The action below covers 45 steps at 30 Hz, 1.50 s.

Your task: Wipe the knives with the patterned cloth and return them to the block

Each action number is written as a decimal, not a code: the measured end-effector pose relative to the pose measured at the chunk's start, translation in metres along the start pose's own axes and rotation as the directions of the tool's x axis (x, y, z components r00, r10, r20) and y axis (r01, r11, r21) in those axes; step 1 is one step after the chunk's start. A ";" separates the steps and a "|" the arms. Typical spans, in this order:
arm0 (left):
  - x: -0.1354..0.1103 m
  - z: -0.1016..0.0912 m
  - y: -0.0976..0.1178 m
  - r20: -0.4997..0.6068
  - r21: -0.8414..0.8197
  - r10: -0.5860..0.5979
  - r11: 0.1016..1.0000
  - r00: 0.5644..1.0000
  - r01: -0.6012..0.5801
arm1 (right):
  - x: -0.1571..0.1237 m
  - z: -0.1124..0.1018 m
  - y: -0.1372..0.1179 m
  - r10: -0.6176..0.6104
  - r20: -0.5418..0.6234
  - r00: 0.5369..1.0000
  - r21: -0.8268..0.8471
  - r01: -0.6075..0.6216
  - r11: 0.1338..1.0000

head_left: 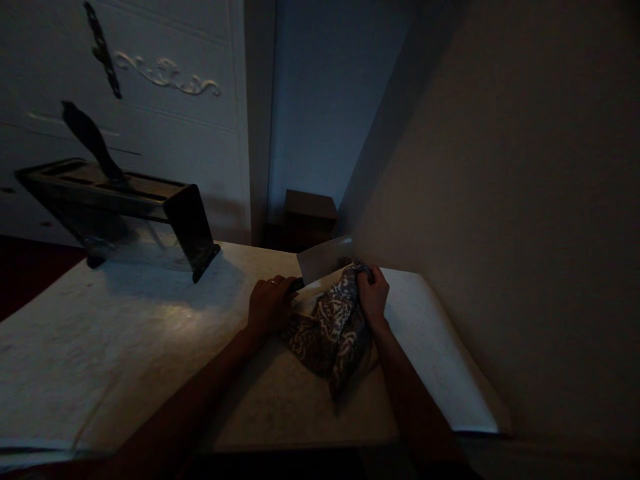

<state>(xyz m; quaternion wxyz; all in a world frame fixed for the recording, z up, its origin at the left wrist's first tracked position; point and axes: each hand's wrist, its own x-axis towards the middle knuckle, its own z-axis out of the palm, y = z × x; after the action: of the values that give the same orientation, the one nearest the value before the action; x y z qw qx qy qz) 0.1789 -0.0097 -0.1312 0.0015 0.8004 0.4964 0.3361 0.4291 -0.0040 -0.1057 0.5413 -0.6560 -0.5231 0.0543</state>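
My left hand (270,305) is closed around the dark handle of a cleaver (324,259), whose broad flat blade points away to the right. My right hand (373,292) grips a patterned brown-and-white cloth (330,330) and presses it against the blade's lower edge. The rest of the cloth hangs bunched down onto the pale countertop (125,347) between my forearms.
A dark knife block (115,200) stands at the back left of the counter with one knife handle (90,137) sticking up from it. A plain wall (500,200) runs along the right. A small dark box (310,207) sits behind the counter. The room is dim.
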 end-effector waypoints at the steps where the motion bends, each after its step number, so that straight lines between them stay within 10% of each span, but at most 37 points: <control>1: 0.000 0.000 0.000 0.001 0.001 0.003 1.000 1.000 -0.003 | -0.002 0.001 -0.002 -0.028 -0.019 0.999 0.018 0.029 0.999; 5: -0.002 0.002 0.001 0.022 0.018 0.047 0.999 0.999 -0.047 | -0.016 0.010 -0.010 -0.238 0.077 0.968 0.071 0.232 0.970; 11: -0.005 0.003 0.009 0.010 0.101 0.167 0.981 0.986 -0.167 | -0.038 0.027 -0.023 -0.513 0.310 0.800 0.173 0.483 0.858; 26: -0.008 0.003 0.030 -0.019 0.223 0.345 0.916 0.939 -0.332 | -0.041 0.037 -0.027 -0.370 0.085 0.925 0.044 0.367 0.929; 38: -0.005 0.003 0.024 0.052 0.117 0.180 0.976 0.982 -0.185 | -0.035 0.035 -0.025 -0.173 -0.139 0.975 0.066 0.184 0.981; 45: -0.004 0.002 0.017 0.038 0.035 0.130 0.991 0.991 -0.131 | -0.034 0.036 -0.023 -0.245 0.055 0.968 0.050 0.242 0.969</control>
<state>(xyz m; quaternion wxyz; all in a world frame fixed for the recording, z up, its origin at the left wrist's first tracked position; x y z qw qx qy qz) 0.1925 -0.0212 -0.1287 -0.0266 0.8369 0.4492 0.3116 0.3763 -0.0088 -0.1201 0.5418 -0.5731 -0.6145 0.0187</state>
